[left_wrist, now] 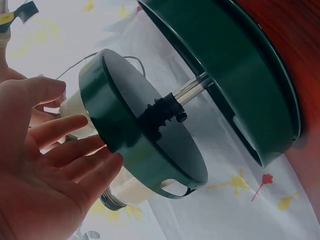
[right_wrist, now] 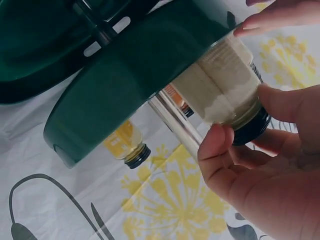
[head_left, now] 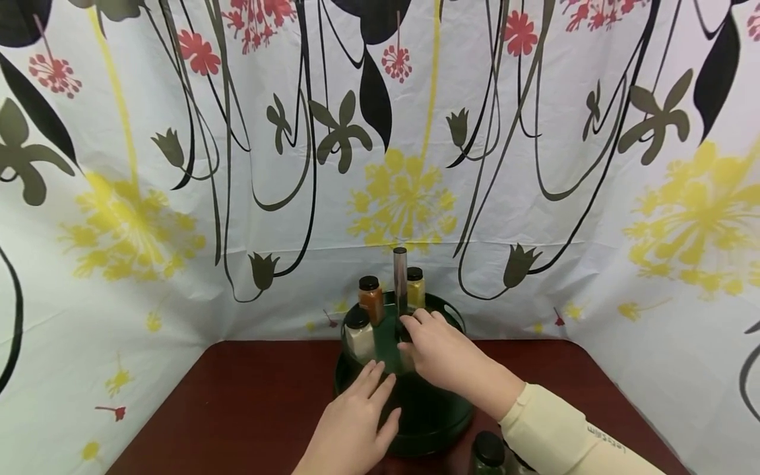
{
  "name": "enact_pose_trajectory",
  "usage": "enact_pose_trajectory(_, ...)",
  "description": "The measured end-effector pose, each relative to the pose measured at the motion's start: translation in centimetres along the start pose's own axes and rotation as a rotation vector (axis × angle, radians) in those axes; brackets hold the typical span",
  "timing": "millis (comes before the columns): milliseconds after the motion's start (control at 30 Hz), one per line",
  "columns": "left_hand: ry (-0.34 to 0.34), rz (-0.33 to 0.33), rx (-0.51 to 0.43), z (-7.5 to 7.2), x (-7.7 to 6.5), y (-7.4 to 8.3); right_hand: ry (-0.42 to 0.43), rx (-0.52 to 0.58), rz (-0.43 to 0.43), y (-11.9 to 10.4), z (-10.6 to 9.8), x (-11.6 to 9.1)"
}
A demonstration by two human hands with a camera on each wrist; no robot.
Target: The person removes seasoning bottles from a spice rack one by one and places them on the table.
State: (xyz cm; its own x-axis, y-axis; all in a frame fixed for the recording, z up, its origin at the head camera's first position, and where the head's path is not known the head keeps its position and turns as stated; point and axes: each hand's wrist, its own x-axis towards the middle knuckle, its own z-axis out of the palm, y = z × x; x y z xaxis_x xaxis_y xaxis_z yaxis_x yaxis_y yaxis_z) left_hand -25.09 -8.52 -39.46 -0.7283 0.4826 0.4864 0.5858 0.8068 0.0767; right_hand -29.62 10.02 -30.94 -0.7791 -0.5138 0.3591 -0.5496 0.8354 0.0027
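Note:
A green two-tier round tray stand [head_left: 436, 432] with a silver centre post [head_left: 400, 277] stands on the table. My right hand [head_left: 442, 349] reaches over the upper tier and grips a jar of pale powder [right_wrist: 220, 85] around its black lid. My left hand [head_left: 356, 415] is at the front of the stand, its extended fingertips touching the upper tier's rim [left_wrist: 112, 120]. On that tier are another pale-powder jar [head_left: 360, 343], an orange-brown spice jar [head_left: 371, 303] and a yellow spice jar [head_left: 415, 291].
Black-lidded jars, one with dark green contents [head_left: 489, 455], stand at the front right, below my right sleeve [head_left: 543, 422]. A flower-patterned sheet [head_left: 285, 323] hangs behind the dark red table [head_left: 249, 402].

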Motion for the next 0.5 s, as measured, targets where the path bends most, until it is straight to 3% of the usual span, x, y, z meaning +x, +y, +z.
enact_pose_trajectory(233,0.048,-0.051,0.017,-0.4,-0.1,-0.9,0.051,0.055,0.027,0.0,-1.1,-0.7)
enact_pose_trajectory(500,-0.027,-0.113,-0.015,-0.5,0.2,-1.0,0.215,0.185,0.025,-0.1,-3.5,-2.4)
